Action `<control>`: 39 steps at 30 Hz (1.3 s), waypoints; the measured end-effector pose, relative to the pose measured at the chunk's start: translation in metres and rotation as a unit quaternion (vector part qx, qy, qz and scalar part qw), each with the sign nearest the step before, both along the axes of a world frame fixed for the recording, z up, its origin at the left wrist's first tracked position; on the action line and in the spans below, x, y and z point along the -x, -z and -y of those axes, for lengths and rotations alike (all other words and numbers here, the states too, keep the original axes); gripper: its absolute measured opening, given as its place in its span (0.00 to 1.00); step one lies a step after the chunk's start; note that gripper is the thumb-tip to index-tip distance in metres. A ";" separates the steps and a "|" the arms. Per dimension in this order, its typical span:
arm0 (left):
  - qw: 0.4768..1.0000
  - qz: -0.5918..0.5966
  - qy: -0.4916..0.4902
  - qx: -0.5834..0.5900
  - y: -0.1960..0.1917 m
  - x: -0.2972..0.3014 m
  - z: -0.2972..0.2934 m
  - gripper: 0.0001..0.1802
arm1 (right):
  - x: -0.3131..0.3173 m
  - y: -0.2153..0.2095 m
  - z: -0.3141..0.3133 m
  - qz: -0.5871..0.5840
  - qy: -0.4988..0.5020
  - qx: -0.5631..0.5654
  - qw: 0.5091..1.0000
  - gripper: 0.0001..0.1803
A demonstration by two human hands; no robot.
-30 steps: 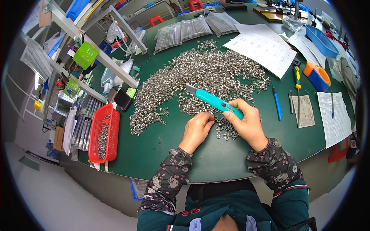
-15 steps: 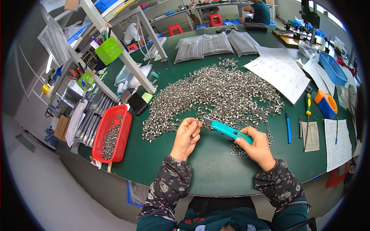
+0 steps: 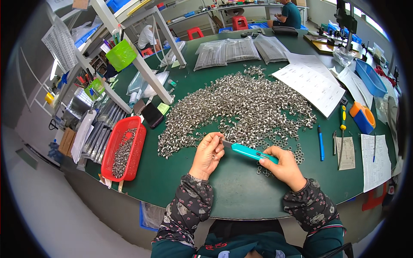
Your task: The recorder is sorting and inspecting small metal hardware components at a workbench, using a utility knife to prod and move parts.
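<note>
In my right hand (image 3: 282,167) is a teal utility knife (image 3: 247,152), gripped by its handle. Its grey blade (image 3: 226,144) points left and meets the fingertips of my left hand (image 3: 208,154). Thumb and forefinger of that left hand pinch a small metal ring (image 3: 221,139), and another ring (image 3: 213,156) shows against its curled fingers. A wide pile of small silver metal rings (image 3: 241,101) spreads over the green table just beyond both hands. Some loose rings (image 3: 265,171) lie beneath the knife and the right hand.
To the left stands a red plastic basket (image 3: 141,150) partly filled with rings. Bagged metal rods (image 3: 243,49) and paper sheets (image 3: 309,84) lie behind the pile. At right are a blue pen (image 3: 321,144), a screwdriver (image 3: 343,118) and a tape roll (image 3: 362,117). A shelf post (image 3: 152,79) rises at left.
The knife has shifted left and slightly down, and its blade now reaches the left fingertips. The right hand moved a little left with it. The left hand stays nearly in place.
</note>
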State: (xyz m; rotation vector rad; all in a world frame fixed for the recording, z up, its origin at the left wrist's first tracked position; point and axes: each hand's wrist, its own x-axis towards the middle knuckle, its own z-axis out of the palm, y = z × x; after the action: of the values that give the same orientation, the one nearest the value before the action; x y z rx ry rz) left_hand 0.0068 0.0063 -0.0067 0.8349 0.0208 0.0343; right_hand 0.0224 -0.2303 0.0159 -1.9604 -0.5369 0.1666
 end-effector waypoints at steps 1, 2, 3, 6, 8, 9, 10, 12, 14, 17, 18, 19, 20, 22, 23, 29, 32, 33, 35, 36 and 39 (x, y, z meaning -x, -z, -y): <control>1.000 0.000 0.000 -0.005 0.000 0.000 0.000 0.06 | 0.000 0.000 0.000 -0.001 0.000 0.000 1.000 0.14; 1.000 -0.001 0.000 -0.005 0.001 0.000 0.000 0.06 | 0.000 0.000 0.000 -0.004 -0.003 0.002 1.000 0.14; 1.000 0.000 0.000 -0.009 0.002 0.000 0.000 0.06 | 0.000 -0.001 0.000 -0.008 -0.006 0.005 1.000 0.14; 1.000 0.002 -0.001 -0.021 0.004 0.000 0.000 0.07 | -0.001 0.000 0.001 -0.027 -0.014 0.000 1.000 0.14; 1.000 0.003 -0.003 -0.029 0.004 0.000 0.000 0.07 | -0.001 -0.001 0.001 -0.033 -0.016 0.010 0.999 0.14; 0.999 0.000 -0.013 -0.040 0.004 0.000 0.000 0.07 | -0.001 -0.001 0.001 -0.038 -0.017 0.019 0.999 0.14; 0.999 -0.003 -0.022 -0.050 0.004 0.001 0.001 0.07 | -0.001 0.000 0.000 -0.038 -0.017 0.019 0.999 0.14; 0.998 -0.006 -0.028 -0.060 0.003 0.001 0.002 0.07 | -0.002 0.003 0.000 -0.021 -0.008 0.014 1.000 0.14; 0.997 -0.009 -0.034 -0.070 0.004 0.001 0.002 0.08 | -0.002 0.003 -0.001 -0.015 0.000 0.026 1.000 0.15; 0.995 -0.015 -0.043 -0.086 0.003 0.001 0.004 0.08 | 0.000 0.002 -0.001 0.003 0.014 0.040 0.999 0.15; 0.995 -0.022 -0.050 -0.089 0.000 0.001 0.007 0.08 | 0.000 0.002 -0.001 0.014 0.020 0.044 0.999 0.16; 0.994 -0.030 -0.057 -0.093 -0.002 0.002 0.008 0.08 | 0.001 0.001 -0.001 0.014 0.020 0.043 0.999 0.16; 0.994 -0.030 -0.058 -0.093 -0.002 0.002 0.008 0.08 | 0.001 0.000 -0.001 0.018 0.023 0.049 0.998 0.16; 0.993 -0.032 -0.060 -0.101 -0.002 0.003 0.008 0.09 | 0.001 -0.001 -0.002 0.022 0.025 0.055 0.998 0.16; 0.993 -0.032 -0.060 -0.101 -0.002 0.003 0.008 0.09 | 0.002 -0.001 -0.002 0.027 0.029 0.063 0.997 0.16; 0.991 -0.031 -0.066 -0.112 -0.002 0.003 0.008 0.09 | 0.002 -0.001 -0.002 0.050 0.038 0.069 0.996 0.16; 0.991 -0.026 -0.062 -0.114 -0.001 0.003 0.008 0.09 | 0.003 -0.002 -0.002 0.063 0.042 0.073 0.994 0.16; 0.991 -0.027 -0.064 -0.117 -0.001 0.003 0.008 0.09 | 0.003 -0.002 -0.002 0.071 0.044 0.075 0.994 0.15; 0.990 -0.028 -0.068 -0.119 -0.001 0.003 0.008 0.09 | 0.004 -0.003 -0.002 0.077 0.044 0.076 0.993 0.15; 0.990 -0.028 -0.068 -0.119 -0.001 0.003 0.008 0.09 | 0.004 -0.004 -0.002 0.083 0.043 0.076 0.993 0.15; 0.990 -0.025 -0.065 -0.120 0.000 0.003 0.007 0.09 | 0.004 -0.003 -0.002 0.091 0.044 0.076 0.992 0.15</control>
State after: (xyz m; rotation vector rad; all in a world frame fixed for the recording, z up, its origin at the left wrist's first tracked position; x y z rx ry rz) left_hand 0.0040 -0.0009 -0.0062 1.0745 0.1207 0.1407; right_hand 0.0183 -0.2283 0.0191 -2.1564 -0.5684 -0.0281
